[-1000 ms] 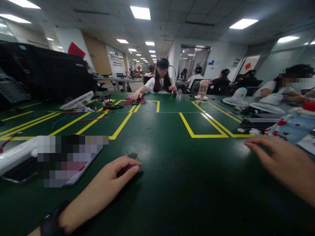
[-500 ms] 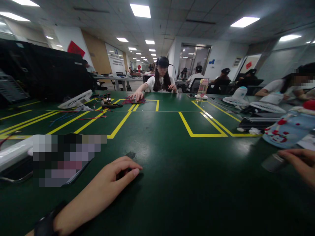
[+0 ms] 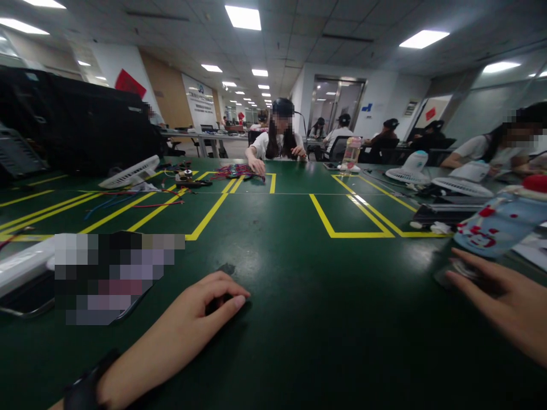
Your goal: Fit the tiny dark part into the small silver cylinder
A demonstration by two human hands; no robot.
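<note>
My left hand (image 3: 200,310) rests on the green table (image 3: 299,296) with fingers curled down; something dark shows under the fingertips, but what it is cannot be made out. A small dark scrap (image 3: 227,268) lies just beyond that hand. My right hand (image 3: 506,304) reaches in from the right, fingers stretched flat, its tips over a small greyish round part (image 3: 457,272) lying on the table. A black watch band (image 3: 88,387) circles my left wrist.
A phone (image 3: 106,279) and a white power strip (image 3: 21,265) lie at the left. A blue-and-white patterned bottle (image 3: 499,225) lies on its side at the right, near white fans (image 3: 464,185). Yellow tape boxes (image 3: 350,216) mark the table. A person (image 3: 280,142) opposite handles coloured wires (image 3: 235,171).
My right hand drew back to the right with a grey part, then came down again with fingers flat over it. The left hand stayed put. The person opposite shifted a hand rightward.
</note>
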